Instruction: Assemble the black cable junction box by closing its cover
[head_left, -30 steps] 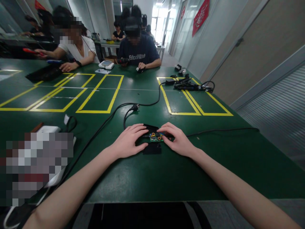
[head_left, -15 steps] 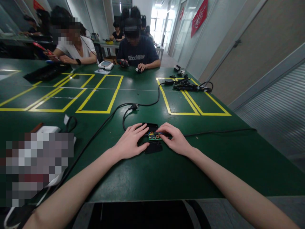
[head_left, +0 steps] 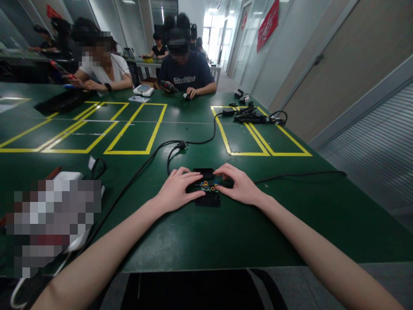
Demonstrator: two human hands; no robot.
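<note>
A small green circuit board (head_left: 208,187) with copper-wound coils lies between my hands. Behind it is one black case half (head_left: 206,173), and a second black case half (head_left: 208,199) lies flat in front. My left hand (head_left: 176,187) rests at the board's left, fingers stretched toward the rear case half and thumb toward the front one. At the right end, my right hand (head_left: 238,185) curves with forefinger and thumb apart, the thumb tip beside the board. A black cable (head_left: 290,175) runs out to the right from under that hand.
A black plug (head_left: 181,145) and long cord lie beyond my left hand. Black cables (head_left: 254,115) are bunched at the back right. A blurred-out object (head_left: 58,215) stands at the left. Across the green table (head_left: 180,241) sit two people, one holding a power drill (head_left: 168,86).
My right fingers have lifted off the board and spread from the thumb. My left fingers and thumb have shifted slightly right over the case halves.
</note>
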